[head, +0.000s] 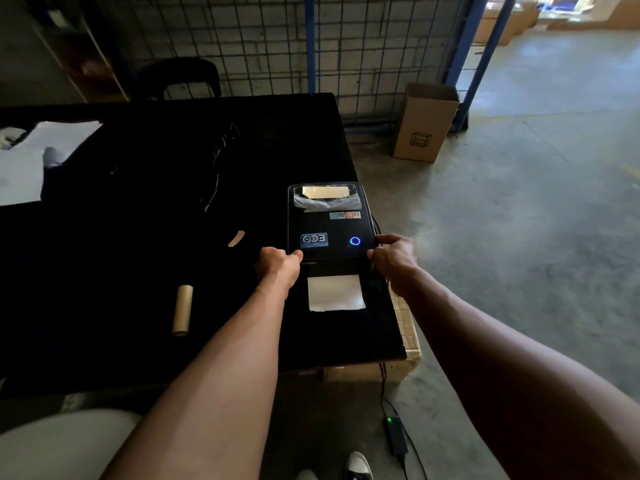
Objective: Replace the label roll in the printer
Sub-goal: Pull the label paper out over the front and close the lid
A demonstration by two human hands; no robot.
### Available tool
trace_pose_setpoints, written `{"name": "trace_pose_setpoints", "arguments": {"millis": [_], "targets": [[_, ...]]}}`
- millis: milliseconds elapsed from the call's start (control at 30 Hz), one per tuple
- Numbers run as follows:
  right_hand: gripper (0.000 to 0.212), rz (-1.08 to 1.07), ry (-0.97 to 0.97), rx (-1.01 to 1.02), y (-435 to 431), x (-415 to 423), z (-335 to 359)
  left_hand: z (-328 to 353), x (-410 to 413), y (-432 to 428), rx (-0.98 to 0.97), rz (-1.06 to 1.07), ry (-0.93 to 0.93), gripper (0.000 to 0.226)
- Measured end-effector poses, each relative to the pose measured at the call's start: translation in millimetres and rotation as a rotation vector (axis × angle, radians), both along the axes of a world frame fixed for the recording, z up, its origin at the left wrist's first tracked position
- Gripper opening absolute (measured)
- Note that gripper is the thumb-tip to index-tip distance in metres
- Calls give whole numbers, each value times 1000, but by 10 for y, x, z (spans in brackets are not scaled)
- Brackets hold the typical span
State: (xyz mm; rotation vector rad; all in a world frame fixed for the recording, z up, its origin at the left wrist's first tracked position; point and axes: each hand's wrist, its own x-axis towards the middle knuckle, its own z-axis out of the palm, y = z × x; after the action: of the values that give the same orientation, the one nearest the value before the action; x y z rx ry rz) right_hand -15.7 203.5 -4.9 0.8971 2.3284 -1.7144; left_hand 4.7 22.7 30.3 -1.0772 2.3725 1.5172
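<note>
Warehouse floor, bare concrete, wire-mesh partition behind; work surface is a black-covered table [173, 237] in dim light.

Left to right on the table: white sheets [31, 161] at the far left edge; an empty cardboard core [183, 310] lying on its side near the front; a small curved paper strip [236, 238] beyond it; then the printer [329, 223], black, at the table's right edge, lid down or nearly so.

Left hand [278, 268] is curled on the lid's front-left corner, fingers closed against the edge. Right hand [394, 258] pinches the front-right corner, thumb above, fingers at the side. White label stock [335, 292] protrudes from the front slot and lies flat on the table.

Judgement: new roll appears loaded, old core discarded; step in hand is the lid closure. Cannot tell whether the latch has caught. Next move calls for even downward pressure on both corners, then a feed check.

Legible: "printer" partly readable on the front edge; a ringed blue light [355, 241] lit; lid stickers [314, 240] too blurred to read. A cardboard box [424, 123] stands on the floor at right.
</note>
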Motion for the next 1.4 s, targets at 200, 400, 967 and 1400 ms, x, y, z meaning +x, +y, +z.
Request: {"name": "trace_pose_setpoints", "arguments": {"millis": [200,400,967,1400], "targets": [[44,-8,29,-41,23,-21,-39,4,13,23,-13,0,4,32],[45,-5,24,-60,30,-34,-63,12,31,28,-24,-22,7,28],[34,-15,49,-71,36,-17,-48,75,69,31,-8,-13,10,25],[43,-26,41,-86,28,-37,-58,106,76,41,16,-16,12,34]]}}
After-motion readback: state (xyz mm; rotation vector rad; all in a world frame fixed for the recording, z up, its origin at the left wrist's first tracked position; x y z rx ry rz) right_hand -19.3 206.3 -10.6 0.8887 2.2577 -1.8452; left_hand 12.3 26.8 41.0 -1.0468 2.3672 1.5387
